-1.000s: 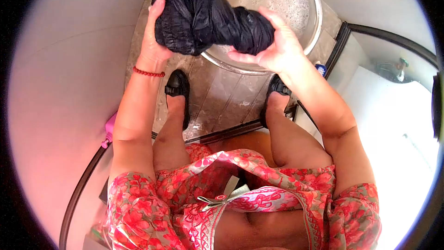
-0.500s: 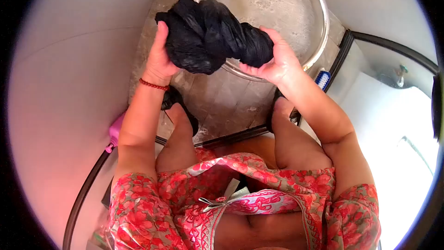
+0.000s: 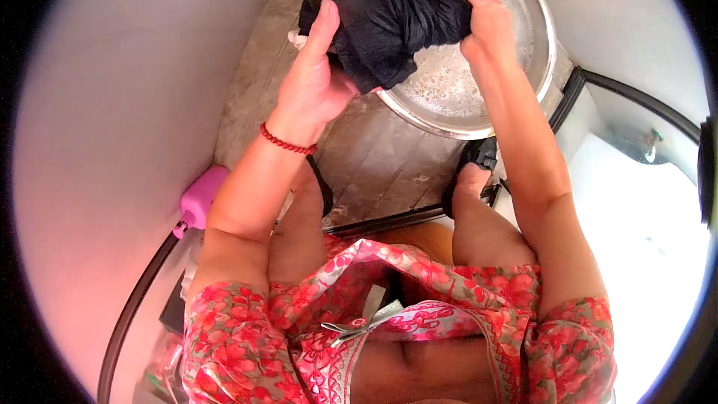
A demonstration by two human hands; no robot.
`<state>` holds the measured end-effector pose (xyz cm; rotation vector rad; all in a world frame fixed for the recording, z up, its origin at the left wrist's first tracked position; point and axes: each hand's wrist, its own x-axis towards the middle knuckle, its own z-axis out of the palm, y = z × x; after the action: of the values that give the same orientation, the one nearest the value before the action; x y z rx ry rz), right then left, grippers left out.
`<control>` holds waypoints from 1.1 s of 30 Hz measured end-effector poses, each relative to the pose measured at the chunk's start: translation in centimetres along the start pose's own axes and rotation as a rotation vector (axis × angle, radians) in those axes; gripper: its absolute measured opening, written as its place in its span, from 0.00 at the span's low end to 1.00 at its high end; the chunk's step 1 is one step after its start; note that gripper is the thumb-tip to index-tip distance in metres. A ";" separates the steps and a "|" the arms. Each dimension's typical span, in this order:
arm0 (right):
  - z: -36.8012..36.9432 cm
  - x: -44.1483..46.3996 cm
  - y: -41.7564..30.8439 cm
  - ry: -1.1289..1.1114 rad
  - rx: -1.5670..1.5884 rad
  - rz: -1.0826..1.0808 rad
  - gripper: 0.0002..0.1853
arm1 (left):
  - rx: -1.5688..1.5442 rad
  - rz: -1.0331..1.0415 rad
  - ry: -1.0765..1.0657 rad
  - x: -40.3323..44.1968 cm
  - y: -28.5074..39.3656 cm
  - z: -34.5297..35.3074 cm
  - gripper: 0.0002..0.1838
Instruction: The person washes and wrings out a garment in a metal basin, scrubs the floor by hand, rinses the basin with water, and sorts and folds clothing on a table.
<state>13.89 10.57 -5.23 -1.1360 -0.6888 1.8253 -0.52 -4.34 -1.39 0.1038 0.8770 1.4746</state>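
A bunched, twisted black cloth (image 3: 385, 26) is stretched between my two hands, above the near left part of a round metal basin (image 3: 452, 132). Bubbly, cloudy water (image 3: 449, 90) shows inside the basin. My left hand (image 3: 318, 67) clasps the loose, wider end, thumb on top and the other fingers mostly hidden beneath. Beside that thumb a small white bit (image 3: 296, 40) pokes out; what it is I cannot tell. My right hand (image 3: 488, 24) is wrapped round the narrower, tightly bunched end, over the water.
The basin stands on a grey plank-patterned floor (image 3: 374, 153), beyond my feet in black shoes (image 3: 479, 154). Curved pale walls (image 3: 142, 90) close in on both sides. A pink bottle (image 3: 200, 196) is at the left, and a black-framed ledge (image 3: 572, 93) with a tap (image 3: 654, 146) at the right.
Both hands have moved right and slightly up with the black cloth. My right hand has turned over, its back now showing. The blue-and-white brush by the basin is no longer visible.
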 end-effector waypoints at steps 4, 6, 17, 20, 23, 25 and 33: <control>2.3 0.6 -1.3 0.017 -0.213 -0.251 0.11 | 0.011 0.011 -0.058 1.2 -0.1 0.3 0.37; 3.0 1.2 -1.9 0.048 -0.226 -0.264 0.11 | 0.054 0.069 -0.088 1.6 0.2 1.1 0.38; 9.9 -12.7 -3.3 -0.399 -0.915 -1.611 0.13 | -0.251 0.039 -0.171 0.6 3.7 -3.1 0.18; 10.0 -14.5 -2.4 -0.515 -0.821 -1.612 0.13 | 0.042 -0.031 -0.014 0.2 5.0 -1.2 0.17; 9.7 -15.9 -1.1 -0.523 -0.797 -1.588 0.14 | 0.301 -0.119 0.061 0.2 5.9 0.3 0.15; 9.1 -15.6 -0.5 -0.679 -0.811 -1.722 0.12 | 0.387 -0.171 0.081 -0.2 6.2 1.0 0.15; 7.6 -14.0 6.8 -0.765 -0.717 -1.591 0.12 | 0.885 -0.269 0.099 1.9 5.4 -0.4 0.28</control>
<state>7.57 -5.07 -1.29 0.0768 -2.0019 0.4723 -5.38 -2.02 0.49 0.5459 1.5108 0.7632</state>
